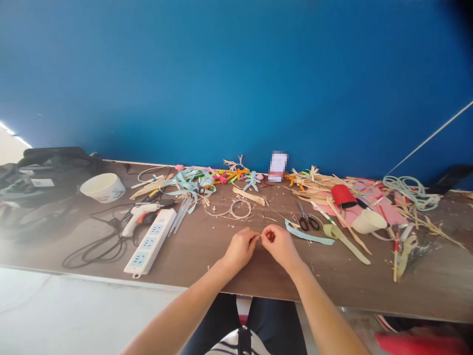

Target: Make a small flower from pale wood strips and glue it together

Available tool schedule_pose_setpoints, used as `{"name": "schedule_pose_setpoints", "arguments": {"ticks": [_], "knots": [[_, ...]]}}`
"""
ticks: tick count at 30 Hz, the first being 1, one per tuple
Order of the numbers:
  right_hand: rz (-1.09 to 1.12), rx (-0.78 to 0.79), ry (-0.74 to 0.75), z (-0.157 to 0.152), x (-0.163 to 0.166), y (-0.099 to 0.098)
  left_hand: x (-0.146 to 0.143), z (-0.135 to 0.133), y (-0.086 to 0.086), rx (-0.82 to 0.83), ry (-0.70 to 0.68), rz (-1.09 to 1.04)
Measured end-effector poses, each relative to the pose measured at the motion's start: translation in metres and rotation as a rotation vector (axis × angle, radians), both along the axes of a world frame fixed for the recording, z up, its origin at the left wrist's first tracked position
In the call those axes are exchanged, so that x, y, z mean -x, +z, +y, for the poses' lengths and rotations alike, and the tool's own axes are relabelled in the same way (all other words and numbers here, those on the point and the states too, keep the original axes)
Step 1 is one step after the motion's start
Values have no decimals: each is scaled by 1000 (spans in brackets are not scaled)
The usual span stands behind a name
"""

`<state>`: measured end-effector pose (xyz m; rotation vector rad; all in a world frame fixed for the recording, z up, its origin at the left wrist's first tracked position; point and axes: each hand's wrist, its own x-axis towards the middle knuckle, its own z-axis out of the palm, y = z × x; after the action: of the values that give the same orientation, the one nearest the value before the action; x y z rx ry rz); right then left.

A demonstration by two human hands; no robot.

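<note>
My left hand (242, 248) is closed in a pinch above the table's front half. Just beside it, my right hand (278, 244) is pinched too, its fingertips almost meeting the left ones. Between the fingertips shows a tiny, thin, pale bit, too small to name. Beyond the hands lies a coil of thin wire (241, 209). Black-handled scissors (309, 222) rest to the right, near a light blue strip (310, 237). A beige dry husk strip (249, 196) lies behind the hands.
On the left are a white power strip (151, 241), a glue gun (138, 217) with cables, glue sticks (180, 216) and a white bowl (103, 188). To the right are a red cup (343, 196), a cream cup (369, 221) and an olive ribbon (347, 244). A blue wall (236, 84) bounds the back.
</note>
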<state>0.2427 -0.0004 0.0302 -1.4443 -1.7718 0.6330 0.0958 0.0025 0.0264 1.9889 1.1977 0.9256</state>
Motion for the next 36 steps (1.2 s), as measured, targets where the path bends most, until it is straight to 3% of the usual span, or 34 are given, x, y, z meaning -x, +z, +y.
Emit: {"name": "schedule_pose_setpoints", "arguments": {"ticks": [7,16,25,30,36], "knots": [[536,366,74,6,-4,2,-9,6,2,657,-32,-548],[613,399,176,4,-3,2,-7,5,-2,867,-133,-759],[851,478,208,-6,2,2,-1,-1,3,932,-292,-717],[950,483,128,-9,6,-7,-1,-2,2,834,-219,-594],[909,438,72,-7,4,-9,-1,-2,4,693,-148,-418]]}}
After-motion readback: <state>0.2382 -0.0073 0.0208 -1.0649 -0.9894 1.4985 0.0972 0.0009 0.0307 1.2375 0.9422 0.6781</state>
